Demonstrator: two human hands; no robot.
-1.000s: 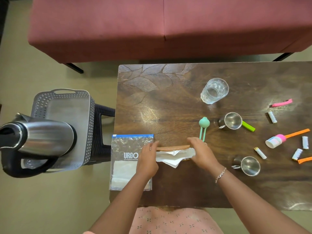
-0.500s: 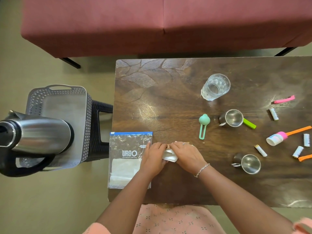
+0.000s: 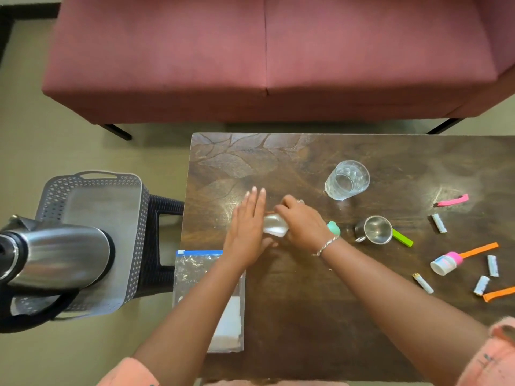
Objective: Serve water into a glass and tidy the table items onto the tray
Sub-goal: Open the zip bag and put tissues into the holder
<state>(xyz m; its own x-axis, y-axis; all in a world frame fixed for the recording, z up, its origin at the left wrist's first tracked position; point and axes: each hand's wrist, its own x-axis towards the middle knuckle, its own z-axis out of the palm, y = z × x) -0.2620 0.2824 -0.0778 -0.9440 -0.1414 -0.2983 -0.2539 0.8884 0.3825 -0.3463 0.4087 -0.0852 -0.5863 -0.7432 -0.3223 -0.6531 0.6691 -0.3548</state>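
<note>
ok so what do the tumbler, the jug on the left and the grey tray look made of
Tumbler: likely glass, clear with a faceted pattern. Jug: brushed steel by its silvery sheen; the black handle looks plastic. Tray: matte grey plastic, judging by its moulded lattice walls.

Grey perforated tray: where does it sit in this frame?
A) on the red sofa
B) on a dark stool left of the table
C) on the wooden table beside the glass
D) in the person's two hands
B: the grey perforated tray rests on a dark stool standing on the floor, left of the wooden table and off its top.
</note>
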